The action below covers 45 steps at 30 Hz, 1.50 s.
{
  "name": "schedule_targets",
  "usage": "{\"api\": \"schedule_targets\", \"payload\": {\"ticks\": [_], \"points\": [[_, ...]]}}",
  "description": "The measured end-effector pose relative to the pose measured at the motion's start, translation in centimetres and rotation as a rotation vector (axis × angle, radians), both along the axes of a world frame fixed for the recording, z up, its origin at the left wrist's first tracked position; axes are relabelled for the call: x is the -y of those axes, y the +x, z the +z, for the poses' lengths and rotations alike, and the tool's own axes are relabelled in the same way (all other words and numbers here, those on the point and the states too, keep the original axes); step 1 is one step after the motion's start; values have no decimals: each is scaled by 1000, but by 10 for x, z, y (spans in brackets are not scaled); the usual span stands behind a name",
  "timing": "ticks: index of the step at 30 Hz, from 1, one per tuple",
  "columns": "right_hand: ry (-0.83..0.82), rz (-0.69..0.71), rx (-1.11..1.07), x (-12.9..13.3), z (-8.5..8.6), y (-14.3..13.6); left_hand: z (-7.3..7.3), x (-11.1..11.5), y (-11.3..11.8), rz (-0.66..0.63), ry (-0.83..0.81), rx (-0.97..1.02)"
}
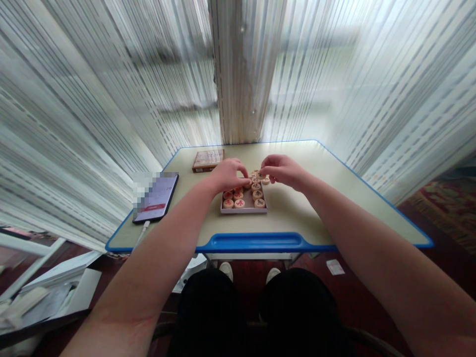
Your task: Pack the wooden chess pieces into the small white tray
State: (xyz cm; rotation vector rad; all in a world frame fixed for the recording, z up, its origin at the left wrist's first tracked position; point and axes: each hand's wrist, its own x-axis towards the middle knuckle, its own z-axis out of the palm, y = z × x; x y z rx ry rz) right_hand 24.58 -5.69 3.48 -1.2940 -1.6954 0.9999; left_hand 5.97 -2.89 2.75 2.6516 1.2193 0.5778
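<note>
A shallow box tray [244, 210] of round wooden Chinese chess pieces lies near the middle of the table. Red-marked pieces [239, 204] fill its left part, and a column of black-marked pieces [258, 195] runs down the right side. My left hand [231, 173] reaches over the tray's left side, thumb and fingers closed on a chess piece [247, 184]. Above the far right corner, my right hand [280, 170] pinches another chess piece [261, 176]. A loose piece [265, 180] lies beside the tray under my right hand. My left hand hides some of the pieces.
The box lid [208, 158] lies at the back left of the table [308, 218]. A phone [158, 198] with a white cable [145, 228] rests at the left edge. Striped sheer curtains [178, 74] hang behind. A blue groove [256, 241] marks the front edge.
</note>
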Motion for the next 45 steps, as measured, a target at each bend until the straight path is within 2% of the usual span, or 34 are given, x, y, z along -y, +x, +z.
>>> {"api": "schedule_targets", "payload": {"ticks": [8,13,16,23,27,32,34,37,39,42,45], "points": [[-9,-7,8,3,2,-2,-3,-3,0,27,-15,31],[19,-23,89,2,2,-1,-4,-5,0,33,6,22],[11,26,262,4,7,5,-6,-7,-1,34,17,29],[-165,194,751,5,14,27,-8,-8,-1,24,29,38],[-79,202,939,1,10,35,-8,-8,0,15,24,29],[-61,181,1018,3,10,38,-8,-8,0,22,52,71],[-49,166,1014,3,11,38,-7,-8,0,34,88,107],[56,153,910,4,13,37,-3,-4,1,44,91,208],[137,150,732,6,14,33,0,-1,1,21,-9,305],[167,163,411,8,14,25,1,3,2,-42,-234,423],[195,174,238,9,10,17,0,3,2,-81,-401,495]]}}
